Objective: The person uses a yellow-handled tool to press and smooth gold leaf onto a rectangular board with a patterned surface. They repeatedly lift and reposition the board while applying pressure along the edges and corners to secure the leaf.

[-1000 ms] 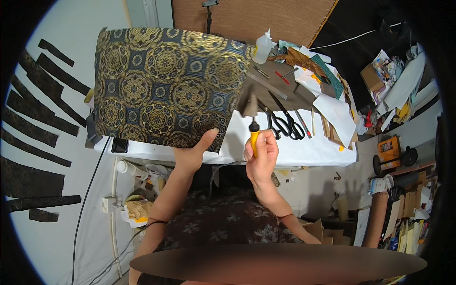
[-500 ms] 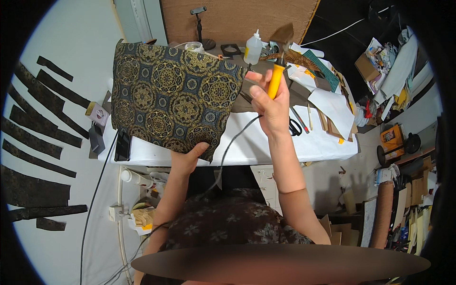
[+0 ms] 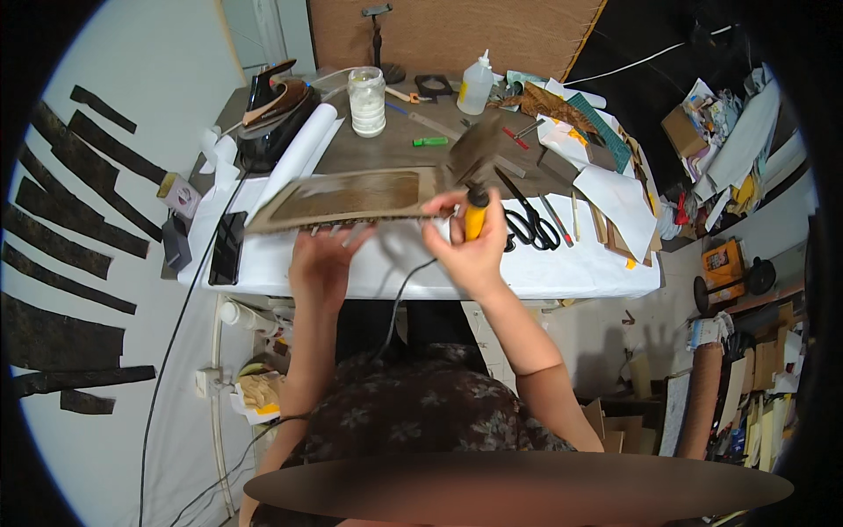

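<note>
A fabric-covered panel (image 3: 342, 198) is tilted almost edge-on above the table, showing a tan border around a brown middle; it is blurred by motion. Beneath its near edge, my left hand (image 3: 322, 263) supports it with the fingers partly hidden. My right hand (image 3: 474, 250) grips the yellow handle of a corded heated spatula (image 3: 477, 220), and its thumb and forefinger also reach the panel's right corner. The spatula's wide flat blade points up and away, smeared by motion. Its dark cord runs down toward my lap.
A clothes iron (image 3: 274, 114), a white paper roll (image 3: 303, 149), a jar (image 3: 367, 104) and a squeeze bottle (image 3: 476, 85) stand along the back. Scissors (image 3: 531, 227) lie right of my right hand. A phone (image 3: 228, 250) lies at left. Dark fabric strips (image 3: 83, 198) hang on the left wall.
The panel has tipped from its patterned face to nearly flat, inner side showing, uncovering the iron and jar. My right hand with the spatula has come down and left.
</note>
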`<state>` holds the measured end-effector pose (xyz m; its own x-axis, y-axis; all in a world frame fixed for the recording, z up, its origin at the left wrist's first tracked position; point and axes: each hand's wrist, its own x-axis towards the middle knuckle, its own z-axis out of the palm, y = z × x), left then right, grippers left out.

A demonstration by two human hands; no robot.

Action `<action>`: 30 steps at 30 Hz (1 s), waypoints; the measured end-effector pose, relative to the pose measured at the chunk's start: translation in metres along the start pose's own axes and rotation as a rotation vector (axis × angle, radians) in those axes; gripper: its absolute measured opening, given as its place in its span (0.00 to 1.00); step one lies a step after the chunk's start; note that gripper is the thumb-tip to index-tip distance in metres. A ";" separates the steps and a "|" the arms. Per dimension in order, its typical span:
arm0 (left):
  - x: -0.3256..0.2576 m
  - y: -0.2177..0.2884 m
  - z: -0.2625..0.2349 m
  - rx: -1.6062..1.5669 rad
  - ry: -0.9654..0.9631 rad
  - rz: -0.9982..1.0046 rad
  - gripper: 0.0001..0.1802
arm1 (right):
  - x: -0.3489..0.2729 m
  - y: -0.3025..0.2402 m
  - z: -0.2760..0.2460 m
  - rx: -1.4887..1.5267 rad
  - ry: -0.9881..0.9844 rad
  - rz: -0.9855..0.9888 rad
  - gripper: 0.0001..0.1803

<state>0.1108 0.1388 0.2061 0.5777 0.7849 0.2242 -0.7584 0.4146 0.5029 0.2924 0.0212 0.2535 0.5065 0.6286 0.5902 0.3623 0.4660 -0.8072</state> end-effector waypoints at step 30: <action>0.025 0.013 -0.117 1.636 0.291 0.071 0.22 | -0.091 -0.002 -0.136 -0.555 -0.055 0.463 0.12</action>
<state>0.0802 0.2178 0.1204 0.3438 0.9116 0.2252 0.4262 -0.3652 0.8276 0.3524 -0.1218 0.2002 0.6696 0.7218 0.1747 0.4713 -0.2312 -0.8511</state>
